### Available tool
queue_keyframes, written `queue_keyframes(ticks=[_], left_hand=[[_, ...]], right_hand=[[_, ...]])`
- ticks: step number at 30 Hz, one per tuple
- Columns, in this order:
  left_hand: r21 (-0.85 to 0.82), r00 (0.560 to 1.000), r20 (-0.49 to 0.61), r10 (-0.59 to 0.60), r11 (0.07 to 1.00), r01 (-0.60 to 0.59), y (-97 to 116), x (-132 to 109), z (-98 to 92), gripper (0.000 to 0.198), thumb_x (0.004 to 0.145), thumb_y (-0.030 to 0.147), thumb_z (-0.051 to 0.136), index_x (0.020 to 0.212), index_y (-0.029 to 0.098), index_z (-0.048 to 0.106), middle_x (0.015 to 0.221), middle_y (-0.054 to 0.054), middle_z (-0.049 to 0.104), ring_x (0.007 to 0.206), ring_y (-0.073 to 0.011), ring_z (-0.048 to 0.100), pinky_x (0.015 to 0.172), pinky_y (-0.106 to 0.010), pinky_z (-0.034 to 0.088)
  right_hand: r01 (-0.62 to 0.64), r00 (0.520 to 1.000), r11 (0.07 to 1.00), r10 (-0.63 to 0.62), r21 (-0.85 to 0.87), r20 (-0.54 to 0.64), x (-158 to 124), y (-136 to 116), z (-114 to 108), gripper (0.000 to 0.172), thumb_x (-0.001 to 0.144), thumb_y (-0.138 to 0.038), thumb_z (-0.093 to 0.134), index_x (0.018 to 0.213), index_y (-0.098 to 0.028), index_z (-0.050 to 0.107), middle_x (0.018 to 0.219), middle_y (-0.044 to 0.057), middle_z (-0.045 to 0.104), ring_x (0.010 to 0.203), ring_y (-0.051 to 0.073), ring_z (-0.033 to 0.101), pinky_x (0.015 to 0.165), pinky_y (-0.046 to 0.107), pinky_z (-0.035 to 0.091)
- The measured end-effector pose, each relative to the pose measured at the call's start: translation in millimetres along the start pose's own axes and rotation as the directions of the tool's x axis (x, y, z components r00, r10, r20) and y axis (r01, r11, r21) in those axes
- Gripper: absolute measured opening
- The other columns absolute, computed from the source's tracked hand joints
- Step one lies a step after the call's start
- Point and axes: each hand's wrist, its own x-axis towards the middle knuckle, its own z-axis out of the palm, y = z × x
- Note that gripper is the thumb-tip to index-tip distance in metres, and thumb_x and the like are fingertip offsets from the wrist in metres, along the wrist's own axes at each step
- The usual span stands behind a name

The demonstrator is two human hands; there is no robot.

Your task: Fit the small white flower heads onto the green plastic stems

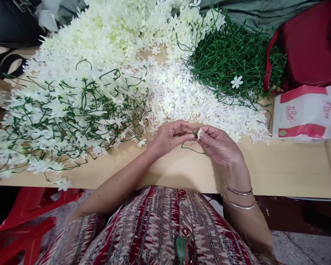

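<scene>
Fingers (189, 138) pinch flower (199, 133), head up, stem (193, 150) curling twd body

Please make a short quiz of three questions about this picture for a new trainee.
1. True or false: the left hand and the right hand both pinch one small white flower.
2. Seen from the person, the pile of green stems lies on which side of the loose white flowers? A) left B) right C) nearer to the person
3. Fill in: the right wrist wears two ____.
Key: 1 true; 2 B; 3 bracelets.
</scene>
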Motion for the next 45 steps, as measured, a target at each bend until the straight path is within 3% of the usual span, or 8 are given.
queue_keyframes(ticks=[8,22,28,35,41,45], left_hand=[[0.049,0.999,-0.001,0.038,0.998,-0.038,4,1,-2.5,0.013,0.095,0.028,0.073,0.098,0.015,0.075,0.091,-0.005,0.08,0.081,-0.0129,0.076,0.078,-0.024,0.062],[0.193,0.992,0.007,0.126,0.973,-0.125,3,-2,-4.5,0.014,0.099,0.029,0.068,0.099,0.017,0.073,0.089,-0.005,0.08,0.077,-0.0125,0.076,0.073,-0.024,0.061],[0.2,0.992,0.006,0.129,0.971,-0.128,1,0,-5.1,0.014,0.099,0.029,0.067,0.098,0.017,0.073,0.086,-0.005,0.079,0.075,-0.0121,0.076,0.07,-0.022,0.059],[0.038,0.998,0.029,0.053,0.998,-0.054,0,2,-3.5,0.02,0.098,0.037,0.067,0.1,0.017,0.07,0.088,-0.006,0.079,0.078,-0.0129,0.075,0.074,-0.025,0.06],[-0.007,0.997,-0.059,0.058,0.998,-0.058,-2,3,-6.2,0.022,0.097,0.039,0.068,0.099,0.017,0.067,0.083,-0.003,0.073,0.073,-0.0105,0.067,0.069,-0.023,0.053],[0.109,0.99,-0.111,0.089,0.991,-0.077,0,2,-6.8,0.017,0.096,0.035,0.067,0.097,0.018,0.067,0.081,-0.001,0.069,0.066,-0.0092,0.059,0.062,-0.022,0.048]], right_hand=[[0.01,1.0,0.998,-0.01,-0.056,-0.007,-1,-1,3,0.022,0.074,-0.05,0.088,0.078,-0.033,0.074,0.08,-0.001,0.073,0.08,0.019,0.068,0.091,0.042,0.058],[-0.003,0.999,0.996,-0.002,-0.09,-0.052,-1,-1,7,0.022,0.072,-0.046,0.091,0.078,-0.031,0.075,0.078,-0.003,0.074,0.075,0.016,0.067,0.082,0.037,0.057],[-0.009,0.999,0.994,0.004,-0.113,-0.05,2,-4,9,0.025,0.069,-0.048,0.092,0.076,-0.032,0.074,0.077,-0.002,0.076,0.08,0.021,0.071,0.086,0.042,0.058],[-0.023,1.0,1.0,0.023,-0.004,-0.001,7,-1,-1,0.032,0.069,-0.051,0.091,0.084,-0.03,0.073,0.078,-0.002,0.072,0.077,0.018,0.069,0.087,0.041,0.061],[0.009,0.999,0.997,-0.005,0.079,-0.05,5,1,-3,0.032,0.075,-0.057,0.086,0.085,-0.031,0.072,0.083,-0.001,0.072,0.084,0.018,0.069,0.093,0.04,0.061],[0.12,0.989,0.992,-0.116,0.037,-0.086,1,-3,-5,0.026,0.079,-0.053,0.084,0.09,-0.031,0.072,0.09,0.001,0.072,0.088,0.02,0.07,0.093,0.042,0.06]])
